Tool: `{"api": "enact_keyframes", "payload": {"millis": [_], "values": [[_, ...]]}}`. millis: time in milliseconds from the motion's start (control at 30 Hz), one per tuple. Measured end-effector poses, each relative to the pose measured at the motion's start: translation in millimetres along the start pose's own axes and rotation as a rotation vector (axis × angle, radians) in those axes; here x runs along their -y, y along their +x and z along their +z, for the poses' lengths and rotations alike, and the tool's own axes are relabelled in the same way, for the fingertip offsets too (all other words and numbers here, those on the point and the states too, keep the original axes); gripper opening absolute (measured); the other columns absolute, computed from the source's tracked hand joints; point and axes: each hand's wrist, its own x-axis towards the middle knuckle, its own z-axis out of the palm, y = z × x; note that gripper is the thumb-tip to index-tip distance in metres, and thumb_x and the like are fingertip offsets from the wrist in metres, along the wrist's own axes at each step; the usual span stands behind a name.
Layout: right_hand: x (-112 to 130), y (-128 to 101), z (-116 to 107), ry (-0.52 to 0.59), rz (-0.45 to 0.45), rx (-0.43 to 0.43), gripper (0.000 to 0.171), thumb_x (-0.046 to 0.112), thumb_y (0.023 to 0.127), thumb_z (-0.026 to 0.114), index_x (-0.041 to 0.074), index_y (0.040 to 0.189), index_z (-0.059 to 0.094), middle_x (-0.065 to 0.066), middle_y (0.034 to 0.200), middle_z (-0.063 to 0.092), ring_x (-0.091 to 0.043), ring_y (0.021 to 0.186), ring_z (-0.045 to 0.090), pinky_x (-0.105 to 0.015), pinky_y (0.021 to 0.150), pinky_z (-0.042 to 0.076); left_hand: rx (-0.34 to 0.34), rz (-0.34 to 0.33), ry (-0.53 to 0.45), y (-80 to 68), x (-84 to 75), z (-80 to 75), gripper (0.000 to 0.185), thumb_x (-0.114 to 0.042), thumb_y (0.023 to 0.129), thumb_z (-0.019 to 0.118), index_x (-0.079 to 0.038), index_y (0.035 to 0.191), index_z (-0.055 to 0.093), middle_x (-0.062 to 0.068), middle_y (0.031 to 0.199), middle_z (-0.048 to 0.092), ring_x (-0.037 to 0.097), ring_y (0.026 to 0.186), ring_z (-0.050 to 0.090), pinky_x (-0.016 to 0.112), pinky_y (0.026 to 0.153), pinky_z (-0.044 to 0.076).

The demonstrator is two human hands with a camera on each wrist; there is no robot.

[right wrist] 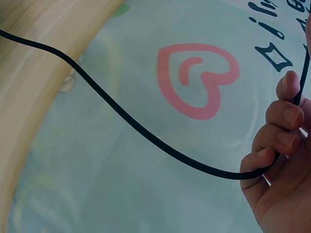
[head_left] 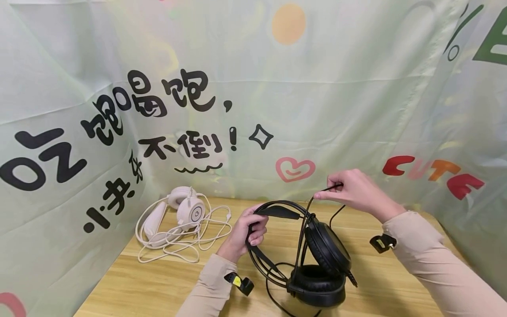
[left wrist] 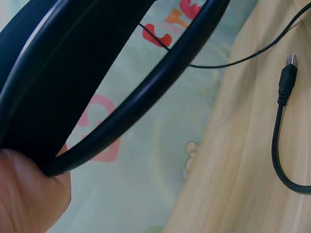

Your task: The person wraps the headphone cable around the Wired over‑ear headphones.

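Black headset [head_left: 326, 251], likely light, springy; left hand [head_left: 246, 231] fingers curl round band [head_left: 280, 212], probably best hold; right hand [head_left: 354, 193] pinches limp-looking cable [right wrist: 146, 134].

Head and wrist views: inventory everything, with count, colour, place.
black headset: 1, black, head view, right of centre
white headset: 1, white, table's left side
white cable: 1, white, around white headset
black cable: at least 1, black, around black headset
USB plug: 1, black with metal tip, left wrist view
table: 1, light wood, under headsets
cloth backdrop: 1, pale green, printed, behind table
wrist devices: 2, black, one per wrist
sleeves: 2, beige, both arms
left grip: 1, holding black headset
right grip: 1, holding black cable
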Motion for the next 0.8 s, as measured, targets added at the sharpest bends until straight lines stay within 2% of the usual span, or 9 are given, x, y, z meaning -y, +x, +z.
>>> {"api": "enact_keyframes", "payload": {"millis": [267, 533, 800], "values": [[-5, -2, 16, 0.074, -0.009, 0.016, 0.048, 0.049, 0.097, 0.077, 0.02, 0.068, 0.052, 0.012, 0.058, 0.033, -0.005, 0.054, 0.03, -0.023, 0.057, 0.029, -0.023, -0.004, -0.036, 0.1, -1.0, 0.3, 0.02, -0.007, 0.102, 0.041, -0.018, 0.103, 0.057, -0.01, 0.06, 0.028, -0.002, 0.041, 0.03, 0.01, 0.037, 0.028], [-10, -4, 34, 0.119, -0.015, 0.019, 0.049, 0.045, 0.104, 0.07, 0.021, 0.066, 0.049, 0.012, 0.058, 0.034, -0.005, 0.054, 0.031, -0.024, 0.058, 0.032, -0.029, 0.023, -0.062, 0.3, -1.8, 0.0, 0.018, -0.008, 0.103, 0.041, -0.019, 0.102, 0.056, -0.009, 0.061, 0.027, 0.0, 0.041, 0.027, 0.011, 0.036, 0.029], [-13, -6, 48, 0.187, -0.031, 0.01, 0.045, 0.039, 0.109, 0.063, 0.021, 0.068, 0.054, 0.012, 0.058, 0.041, -0.006, 0.053, 0.038, -0.024, 0.058, 0.039, -0.039, 0.044, -0.103, -0.4, -2.2, 0.0, 0.023, -0.007, 0.104, 0.04, -0.019, 0.089, 0.052, -0.009, 0.062, 0.027, -0.001, 0.042, 0.027, 0.01, 0.036, 0.03]]}}
